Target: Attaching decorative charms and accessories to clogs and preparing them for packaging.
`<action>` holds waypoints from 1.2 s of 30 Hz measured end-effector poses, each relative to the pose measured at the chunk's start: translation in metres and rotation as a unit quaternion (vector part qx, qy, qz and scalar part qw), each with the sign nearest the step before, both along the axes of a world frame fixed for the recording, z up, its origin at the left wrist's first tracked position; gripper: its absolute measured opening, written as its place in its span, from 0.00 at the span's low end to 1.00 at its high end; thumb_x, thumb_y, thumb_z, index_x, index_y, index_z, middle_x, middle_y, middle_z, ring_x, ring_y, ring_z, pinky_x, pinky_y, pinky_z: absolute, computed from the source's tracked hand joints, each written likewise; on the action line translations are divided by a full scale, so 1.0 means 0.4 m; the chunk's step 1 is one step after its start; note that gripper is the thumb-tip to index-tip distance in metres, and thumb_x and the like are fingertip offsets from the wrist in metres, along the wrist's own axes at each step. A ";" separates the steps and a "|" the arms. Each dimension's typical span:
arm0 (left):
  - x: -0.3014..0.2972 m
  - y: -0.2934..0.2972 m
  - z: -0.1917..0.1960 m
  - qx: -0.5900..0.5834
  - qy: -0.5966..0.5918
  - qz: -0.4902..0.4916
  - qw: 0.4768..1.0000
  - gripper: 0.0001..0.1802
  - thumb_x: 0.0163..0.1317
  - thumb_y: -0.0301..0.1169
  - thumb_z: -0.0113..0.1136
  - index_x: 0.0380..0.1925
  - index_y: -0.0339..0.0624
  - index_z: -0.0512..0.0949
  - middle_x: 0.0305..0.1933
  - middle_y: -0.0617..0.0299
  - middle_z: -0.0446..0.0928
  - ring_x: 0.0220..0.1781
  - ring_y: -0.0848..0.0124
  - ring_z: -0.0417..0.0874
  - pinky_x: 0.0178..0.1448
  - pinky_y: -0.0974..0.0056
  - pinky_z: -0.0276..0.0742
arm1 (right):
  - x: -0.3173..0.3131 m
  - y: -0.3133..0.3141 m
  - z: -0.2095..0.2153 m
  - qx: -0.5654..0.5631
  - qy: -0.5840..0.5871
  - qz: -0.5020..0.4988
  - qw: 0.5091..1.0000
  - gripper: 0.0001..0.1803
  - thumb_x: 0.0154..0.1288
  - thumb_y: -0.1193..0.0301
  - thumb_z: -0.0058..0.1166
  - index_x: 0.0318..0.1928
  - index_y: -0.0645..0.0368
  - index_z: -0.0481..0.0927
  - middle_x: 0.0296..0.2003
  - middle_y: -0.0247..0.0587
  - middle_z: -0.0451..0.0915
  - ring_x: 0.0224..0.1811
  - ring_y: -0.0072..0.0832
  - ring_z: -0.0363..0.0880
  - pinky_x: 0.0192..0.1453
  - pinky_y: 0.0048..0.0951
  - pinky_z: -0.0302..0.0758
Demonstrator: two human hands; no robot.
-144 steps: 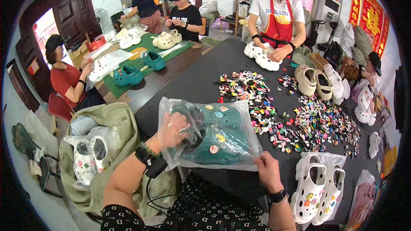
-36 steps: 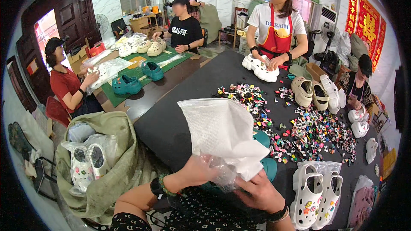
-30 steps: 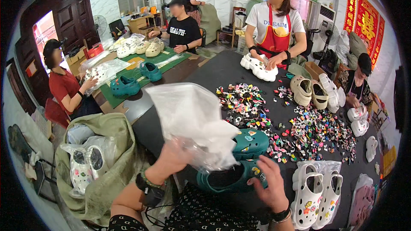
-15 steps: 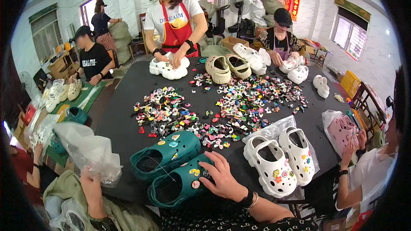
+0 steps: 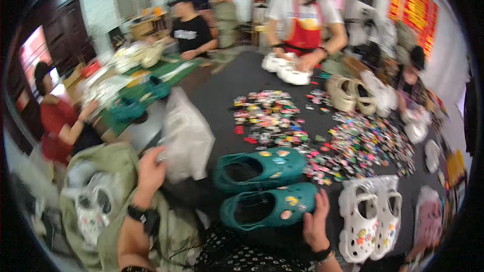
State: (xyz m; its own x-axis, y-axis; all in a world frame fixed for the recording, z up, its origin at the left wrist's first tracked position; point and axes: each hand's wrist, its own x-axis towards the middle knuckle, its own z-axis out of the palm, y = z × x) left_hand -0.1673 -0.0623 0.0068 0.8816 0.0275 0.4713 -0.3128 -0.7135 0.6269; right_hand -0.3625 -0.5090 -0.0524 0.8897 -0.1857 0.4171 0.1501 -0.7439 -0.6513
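The shoes are out of the bag, it seems.

On the big black table (image 5: pixel 237 78), two teal rubber clogs (image 5: pixel 262 186) lie side by side. The left hand (image 5: pixel 149 168) grips the empty clear plastic bag (image 5: pixel 185 138); the right hand (image 5: pixel 316 216) rests flat on the nearer clog. The bag likely needs dropping next.

Both forearms are bare, with no sleeves reaching the wrists. The left hand (image 5: pixel 150 170) has a dark wristwatch with a black strap just below it, at the wrist. The right hand (image 5: pixel 315 219) has a dark band around its wrist, with a thinner, lighter bracelet just beneath that; between the two forearms shows the person's dark garment, black with a fine pattern of small white dots.
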 end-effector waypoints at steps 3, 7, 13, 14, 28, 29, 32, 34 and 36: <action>0.021 -0.014 0.033 -0.008 -0.001 0.032 0.999 0.19 0.51 0.21 0.61 0.46 0.42 0.81 0.44 0.47 0.81 0.34 0.61 0.81 0.39 0.62 0.76 | -0.003 0.000 -0.004 0.025 -0.011 0.019 0.999 0.35 0.68 0.67 0.43 0.71 0.69 0.52 0.71 0.62 0.51 0.74 0.53 0.50 0.77 0.46 0.46; 0.091 0.008 0.073 0.029 0.039 0.075 0.996 0.19 0.53 0.27 0.65 0.48 0.37 0.80 0.43 0.50 0.83 0.38 0.61 0.85 0.44 0.58 0.78 | 0.002 0.009 -0.009 0.049 -0.007 0.032 0.998 0.33 0.75 0.67 0.36 0.72 0.71 0.47 0.71 0.59 0.51 0.75 0.47 0.50 0.77 0.42 0.44; 0.370 0.109 0.199 -0.127 0.017 0.156 0.979 0.31 0.56 0.33 0.67 0.59 0.34 0.70 0.41 0.42 0.80 0.43 0.59 0.83 0.45 0.57 0.77 | -0.012 -0.019 -0.041 0.099 0.029 0.007 0.995 0.33 0.74 0.68 0.36 0.72 0.72 0.47 0.70 0.58 0.53 0.72 0.44 0.55 0.76 0.39 0.47; 0.417 0.124 0.248 -0.188 0.010 0.167 0.968 0.35 0.55 0.33 0.67 0.61 0.30 0.66 0.46 0.34 0.78 0.55 0.52 0.81 0.57 0.52 0.76 | -0.015 -0.021 -0.044 0.109 0.033 -0.003 0.993 0.33 0.74 0.67 0.36 0.72 0.72 0.47 0.70 0.58 0.53 0.72 0.44 0.55 0.76 0.40 0.47; 0.383 0.196 0.086 -0.167 -0.065 0.149 0.972 0.25 0.55 0.33 0.64 0.53 0.36 0.77 0.52 0.46 0.79 0.51 0.58 0.80 0.58 0.57 0.74 | 0.001 -0.017 -0.063 0.085 0.008 0.019 0.996 0.36 0.73 0.62 0.40 0.72 0.71 0.49 0.69 0.56 0.56 0.72 0.43 0.56 0.76 0.38 0.50; 0.329 0.112 0.097 -0.193 -0.062 0.123 0.971 0.20 0.57 0.27 0.63 0.51 0.37 0.78 0.45 0.53 0.83 0.42 0.65 0.83 0.50 0.62 0.78 | 0.001 -0.009 -0.038 0.099 0.028 0.012 0.995 0.37 0.66 0.68 0.46 0.71 0.70 0.52 0.70 0.62 0.55 0.73 0.51 0.55 0.77 0.44 0.46; 0.137 -0.022 0.168 -0.133 -0.037 -0.008 0.990 0.12 0.63 0.25 0.59 0.47 0.37 0.79 0.44 0.57 0.83 0.44 0.72 0.82 0.50 0.66 0.77 | 0.021 0.009 -0.004 0.076 0.021 0.029 0.996 0.34 0.65 0.71 0.47 0.70 0.68 0.54 0.69 0.61 0.58 0.72 0.53 0.57 0.76 0.45 0.50; 0.008 -0.140 0.211 -0.087 0.048 -0.111 0.989 0.08 0.67 0.24 0.56 0.44 0.36 0.79 0.42 0.64 0.80 0.45 0.77 0.78 0.50 0.71 0.73 | 0.021 0.006 0.002 0.054 0.029 0.022 0.998 0.34 0.66 0.69 0.47 0.70 0.67 0.54 0.69 0.62 0.57 0.71 0.54 0.57 0.75 0.46 0.51; -0.107 -0.236 0.238 -0.064 0.066 -0.214 0.973 0.07 0.63 0.24 0.58 0.41 0.38 0.80 0.41 0.62 0.81 0.42 0.72 0.81 0.48 0.68 0.74 | 0.016 0.007 0.013 0.046 0.025 0.020 0.998 0.35 0.67 0.68 0.48 0.70 0.67 0.54 0.70 0.62 0.56 0.72 0.54 0.56 0.75 0.46 0.52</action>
State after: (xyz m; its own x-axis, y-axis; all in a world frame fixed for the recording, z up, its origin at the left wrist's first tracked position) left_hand -0.2102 -0.1565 0.1020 0.8774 -0.3046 0.3707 -0.4756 -0.4495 0.7562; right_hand -0.3559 -0.5060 -0.0473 0.9168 -0.1844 0.3543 0.1442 -0.6743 -0.7242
